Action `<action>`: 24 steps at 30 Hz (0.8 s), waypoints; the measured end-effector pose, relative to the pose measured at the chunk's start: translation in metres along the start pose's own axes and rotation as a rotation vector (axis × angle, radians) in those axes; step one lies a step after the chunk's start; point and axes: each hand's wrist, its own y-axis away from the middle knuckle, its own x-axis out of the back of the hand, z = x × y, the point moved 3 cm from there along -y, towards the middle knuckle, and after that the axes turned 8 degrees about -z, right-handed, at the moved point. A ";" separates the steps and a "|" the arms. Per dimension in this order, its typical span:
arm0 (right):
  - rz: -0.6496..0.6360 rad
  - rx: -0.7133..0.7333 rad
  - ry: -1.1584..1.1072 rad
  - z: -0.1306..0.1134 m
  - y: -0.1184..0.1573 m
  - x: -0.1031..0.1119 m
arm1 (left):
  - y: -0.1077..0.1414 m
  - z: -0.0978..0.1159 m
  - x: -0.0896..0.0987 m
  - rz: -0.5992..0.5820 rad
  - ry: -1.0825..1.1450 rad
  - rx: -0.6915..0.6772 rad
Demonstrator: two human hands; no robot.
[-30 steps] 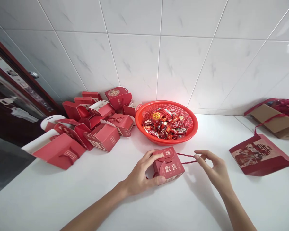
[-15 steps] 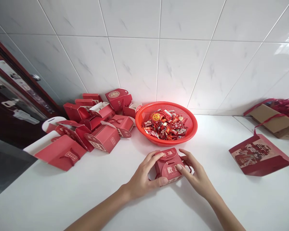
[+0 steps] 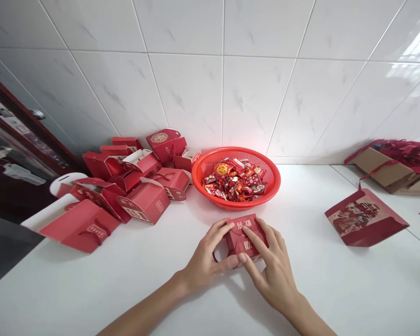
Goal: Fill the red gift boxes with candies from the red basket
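A small red candy box (image 3: 243, 228) with pale lettering sits on the white counter between my hands, its curved top flaps folded down and overlapping. My left hand (image 3: 208, 256) grips its left side, fingertips at the far left corner and thumb along the near edge. Over the right part of the lid lies my right hand (image 3: 271, 261), index finger pressing on the flaps, thumb at the near edge beside my left thumb. A dark red cord loop shows at the box's left side. Just behind stands a red plastic basket (image 3: 236, 205) holding wrapped candies (image 3: 234, 179).
Several red boxes (image 3: 145, 203) are piled at the left, some with tops open. On the right stands a larger red box (image 3: 367, 221) with a ribbon. Behind it is a cardboard carton (image 3: 385, 170) with dark red material. A tiled wall (image 3: 189, 98) rises behind.
My right hand has moved from the box's right side onto its top. The lid flaps now lie flatter and overlap. The view has shifted slightly to the right.
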 end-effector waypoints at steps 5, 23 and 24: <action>0.015 -0.054 0.113 0.013 0.003 0.006 | 0.004 -0.003 -0.003 -0.039 0.049 0.041; 0.213 -0.520 0.365 0.181 0.014 0.086 | 0.002 -0.008 0.002 -0.036 0.016 0.049; 0.223 -0.541 0.375 0.186 0.015 0.089 | 0.002 -0.008 0.003 -0.033 0.014 0.048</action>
